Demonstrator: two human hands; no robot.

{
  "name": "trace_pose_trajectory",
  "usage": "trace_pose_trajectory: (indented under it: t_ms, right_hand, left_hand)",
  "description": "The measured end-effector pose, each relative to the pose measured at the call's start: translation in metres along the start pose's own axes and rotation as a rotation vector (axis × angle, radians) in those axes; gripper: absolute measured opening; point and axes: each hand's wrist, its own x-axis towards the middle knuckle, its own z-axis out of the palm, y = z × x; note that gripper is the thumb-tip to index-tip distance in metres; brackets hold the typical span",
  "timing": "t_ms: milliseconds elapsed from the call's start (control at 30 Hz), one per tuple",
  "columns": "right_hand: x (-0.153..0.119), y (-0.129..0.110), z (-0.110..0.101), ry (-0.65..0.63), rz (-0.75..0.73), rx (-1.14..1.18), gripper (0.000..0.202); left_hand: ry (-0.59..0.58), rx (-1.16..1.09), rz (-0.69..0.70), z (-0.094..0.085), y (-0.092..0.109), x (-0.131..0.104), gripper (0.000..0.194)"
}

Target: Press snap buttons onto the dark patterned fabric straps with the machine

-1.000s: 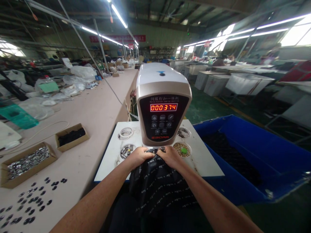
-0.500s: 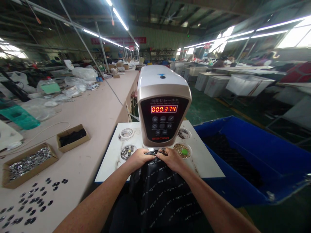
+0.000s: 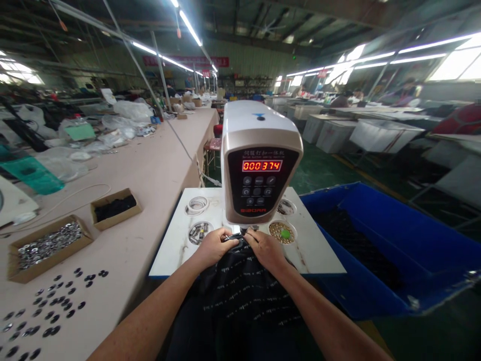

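A black garment with rows of small white lettering (image 3: 240, 286) hangs from both hands down over my lap. My left hand (image 3: 215, 246) pinches its upper edge on the left, with the fingers closed. On the right, my right hand (image 3: 265, 244) is closed on the same edge, fingertips close under the machine head. The button-fastening machine (image 3: 262, 145) stands straight ahead, its red display reading 000374. Its pressing tip (image 3: 243, 230) is just above the cloth between my hands; the exact contact point is too small to make out.
The white machine table (image 3: 173, 255) has round wells with metal parts (image 3: 199, 232) and brass pieces (image 3: 280, 233). On the left bench (image 3: 158, 165) are a carton of metal snaps (image 3: 48, 245), a carton of black pieces (image 3: 115, 206) and scattered black discs (image 3: 54, 303). A blue bin (image 3: 376, 210) stands right.
The view has shifted slightly, so the machine appears further right. Both hands stay on the garment's edge; the cloth below hangs looser and more folded. The display still reads 000374.
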Motion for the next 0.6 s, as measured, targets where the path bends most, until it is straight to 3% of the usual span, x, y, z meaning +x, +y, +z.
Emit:
trace_pose_trajectory:
  t_ms: [133, 367, 600]
  right_hand:
    - [-0.001, -0.002, -0.001, 0.008, 0.012, -0.057, 0.037]
    - [0.003, -0.003, 0.014, 0.132, 0.104, -0.100, 0.024]
    - [0.002, -0.006, 0.018, 0.187, 0.104, -0.111, 0.023]
  left_hand:
    - [0.022, 0.019, 0.014, -0.002, -0.003, 0.002, 0.034]
    - [0.089, -0.041, -0.010, 0.000, -0.016, 0.003, 0.040]
    - [0.129, -0.086, 0.014, -0.003, -0.010, -0.007, 0.030]
